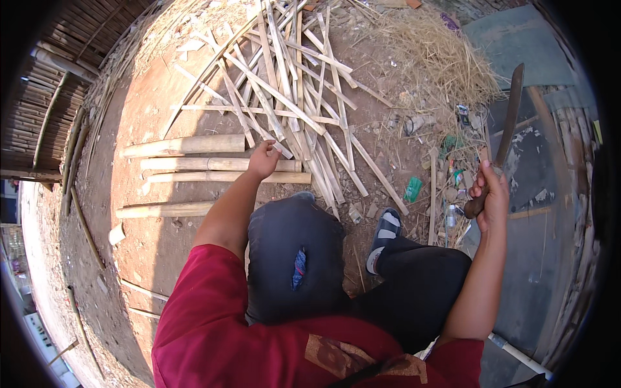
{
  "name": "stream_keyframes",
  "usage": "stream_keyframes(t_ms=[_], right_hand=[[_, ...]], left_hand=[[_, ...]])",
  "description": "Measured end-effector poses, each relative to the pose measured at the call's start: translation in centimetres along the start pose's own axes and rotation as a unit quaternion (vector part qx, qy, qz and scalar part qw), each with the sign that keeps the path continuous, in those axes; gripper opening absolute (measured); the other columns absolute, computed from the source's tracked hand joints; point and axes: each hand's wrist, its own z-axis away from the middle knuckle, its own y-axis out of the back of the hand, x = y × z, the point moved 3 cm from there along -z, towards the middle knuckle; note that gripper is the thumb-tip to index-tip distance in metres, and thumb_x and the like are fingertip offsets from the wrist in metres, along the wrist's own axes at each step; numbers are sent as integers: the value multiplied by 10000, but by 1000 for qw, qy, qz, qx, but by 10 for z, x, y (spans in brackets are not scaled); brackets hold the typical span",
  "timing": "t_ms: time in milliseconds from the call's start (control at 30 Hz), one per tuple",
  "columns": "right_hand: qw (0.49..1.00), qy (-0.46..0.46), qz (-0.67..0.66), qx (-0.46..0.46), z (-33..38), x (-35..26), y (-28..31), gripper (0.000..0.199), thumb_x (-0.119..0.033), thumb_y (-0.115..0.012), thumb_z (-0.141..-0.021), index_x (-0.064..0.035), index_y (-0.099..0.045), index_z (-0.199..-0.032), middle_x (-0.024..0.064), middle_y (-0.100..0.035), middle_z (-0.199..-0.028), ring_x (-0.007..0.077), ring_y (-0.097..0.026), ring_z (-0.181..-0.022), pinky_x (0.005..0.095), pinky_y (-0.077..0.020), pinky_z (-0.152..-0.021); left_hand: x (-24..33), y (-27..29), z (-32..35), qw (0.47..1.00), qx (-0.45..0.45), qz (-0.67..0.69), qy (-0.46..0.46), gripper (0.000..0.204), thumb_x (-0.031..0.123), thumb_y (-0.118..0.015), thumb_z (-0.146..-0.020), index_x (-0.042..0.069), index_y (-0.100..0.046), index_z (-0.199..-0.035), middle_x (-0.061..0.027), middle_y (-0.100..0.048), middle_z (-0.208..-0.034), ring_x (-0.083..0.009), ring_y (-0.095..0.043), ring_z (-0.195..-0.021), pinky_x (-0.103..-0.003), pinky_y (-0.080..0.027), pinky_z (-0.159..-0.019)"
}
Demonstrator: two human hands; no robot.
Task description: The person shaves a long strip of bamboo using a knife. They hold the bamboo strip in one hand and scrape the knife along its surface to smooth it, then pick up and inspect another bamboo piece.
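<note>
My right hand [489, 195] is wrapped round the dark wooden handle of a machete [510, 119], whose long, slightly curved blade points up and away at the right. My left hand [262, 160] is out over the near edge of a pile of split bamboo strips [284, 84]. Its fingers are closed at the end of one pale bamboo strip [283, 149], which shows just past the fingertips. Just left of that hand lie several thicker bamboo pieces [184, 145], side by side on the dirt; my left forearm crosses over some of them.
Dry straw [440, 55] is heaped at the far right, with scattered litter and a green wrapper [413, 189] nearer me. A dark sheet [517, 258] covers the ground on the right. A slatted bamboo structure [45, 97] stands at the far left. My sandalled foot [386, 233] is by the strips.
</note>
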Motion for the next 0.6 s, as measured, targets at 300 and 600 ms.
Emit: stream_keyframes(t_ms=[300, 600], right_hand=[[998, 3, 55, 20, 4, 5, 1, 227, -266, -713, -964, -107, -554, -997, -18, -486, -685, 88, -461, -548, 243, -378, -524], [995, -13, 92, 19, 10, 6, 2, 217, -241, -711, -959, -100, -548, -934, -18, -498, -678, 85, -465, -543, 242, -388, -514]], left_hand=[[51, -16, -72, 918, -160, 309, 190, 610, 312, -506, -1058, 211, -268, -1610, -53, -316, -1626, -310, -383, -1431, -531, -414, -1083], [49, -29, -81, 904, -177, 318, 223, 585, 352, -470, -1072, 211, -272, -1604, -58, -244, -1671, -337, -289, -1506, -553, -335, -1136]])
